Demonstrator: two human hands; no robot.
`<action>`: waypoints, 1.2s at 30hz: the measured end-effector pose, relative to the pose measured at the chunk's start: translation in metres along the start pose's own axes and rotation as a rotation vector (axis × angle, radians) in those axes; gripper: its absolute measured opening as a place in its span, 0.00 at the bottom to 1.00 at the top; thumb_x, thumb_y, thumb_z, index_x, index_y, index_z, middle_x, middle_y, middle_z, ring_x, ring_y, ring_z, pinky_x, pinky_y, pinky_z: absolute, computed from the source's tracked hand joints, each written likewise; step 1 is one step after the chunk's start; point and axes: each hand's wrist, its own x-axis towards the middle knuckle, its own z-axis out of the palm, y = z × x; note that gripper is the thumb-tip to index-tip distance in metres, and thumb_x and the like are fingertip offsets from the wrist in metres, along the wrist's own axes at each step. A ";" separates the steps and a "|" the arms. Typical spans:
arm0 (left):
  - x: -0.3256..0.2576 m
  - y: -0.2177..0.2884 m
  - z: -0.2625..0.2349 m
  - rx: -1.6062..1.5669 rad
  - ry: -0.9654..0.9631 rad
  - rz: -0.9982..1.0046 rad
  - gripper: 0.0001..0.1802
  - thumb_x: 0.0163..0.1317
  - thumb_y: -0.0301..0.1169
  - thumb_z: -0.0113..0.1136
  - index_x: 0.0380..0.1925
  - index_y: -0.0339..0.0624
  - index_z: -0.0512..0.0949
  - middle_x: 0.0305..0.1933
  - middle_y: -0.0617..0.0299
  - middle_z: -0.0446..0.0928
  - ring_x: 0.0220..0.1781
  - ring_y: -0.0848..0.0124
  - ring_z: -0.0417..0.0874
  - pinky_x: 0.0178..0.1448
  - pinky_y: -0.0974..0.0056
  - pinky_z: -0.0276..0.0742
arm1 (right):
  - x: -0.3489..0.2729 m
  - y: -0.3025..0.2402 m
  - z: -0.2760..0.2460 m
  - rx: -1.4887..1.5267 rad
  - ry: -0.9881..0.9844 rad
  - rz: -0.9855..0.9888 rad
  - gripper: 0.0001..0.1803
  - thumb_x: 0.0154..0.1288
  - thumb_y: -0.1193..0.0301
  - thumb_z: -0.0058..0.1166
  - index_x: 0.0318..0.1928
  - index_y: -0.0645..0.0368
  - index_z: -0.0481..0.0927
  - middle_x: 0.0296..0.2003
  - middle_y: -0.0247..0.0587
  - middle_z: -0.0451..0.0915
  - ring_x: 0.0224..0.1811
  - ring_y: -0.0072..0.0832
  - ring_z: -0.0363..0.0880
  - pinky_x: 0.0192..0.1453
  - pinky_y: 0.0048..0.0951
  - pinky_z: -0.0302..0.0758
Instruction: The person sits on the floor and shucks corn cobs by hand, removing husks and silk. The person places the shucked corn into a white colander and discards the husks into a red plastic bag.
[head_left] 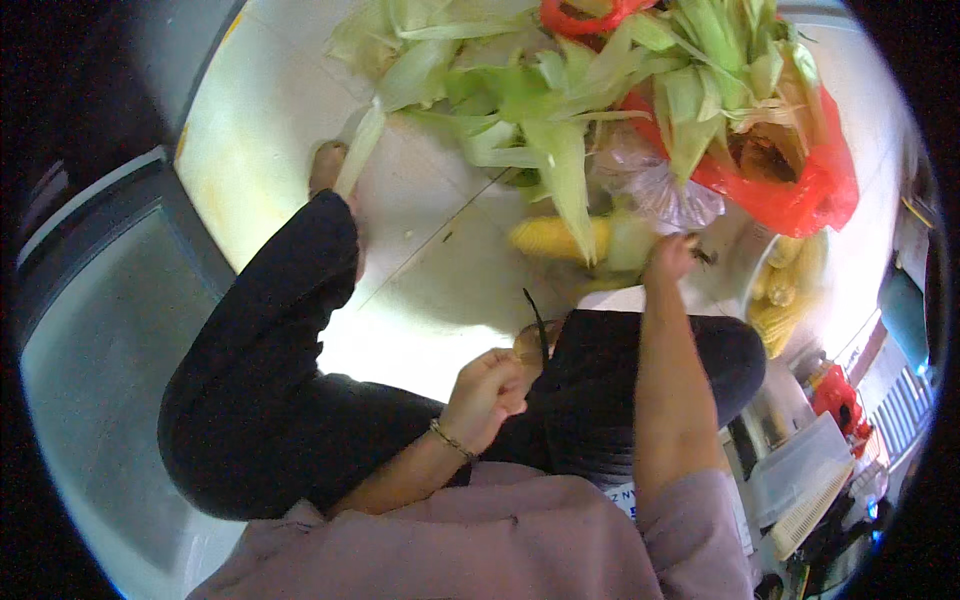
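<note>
My left hand (485, 395) is closed in front of my body, over my folded leg. A thin, dark, curved knife blade (541, 325) sticks up from its fingers; the handle is hidden. My right hand (671, 258) reaches forward over my knee and is closed at the stem end of an ear of corn (560, 238). That ear lies sideways, its bare yellow kernels pointing left and pale green husk near my fingers. Motion blurs the ear and the right hand a little. Just beyond them lies a crumpled clear plastic bag (665, 190).
Green corn husks (545, 110) spread over the tiled floor (400, 230) ahead. A red plastic bag (825, 180) with husks stands at the far right. Several yellow ears lie in a bowl (822, 265) beside my right knee. A clear plastic container (800, 465) sits lower right.
</note>
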 end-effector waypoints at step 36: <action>0.063 0.008 -0.021 0.190 0.319 0.080 0.32 0.64 0.57 0.46 0.51 0.40 0.70 0.43 0.61 0.75 0.42 0.73 0.76 0.45 0.66 0.74 | -0.191 -0.132 -0.022 -1.002 -1.379 -0.407 0.32 0.63 0.44 0.42 0.40 0.64 0.78 0.36 0.57 0.80 0.40 0.50 0.79 0.45 0.42 0.73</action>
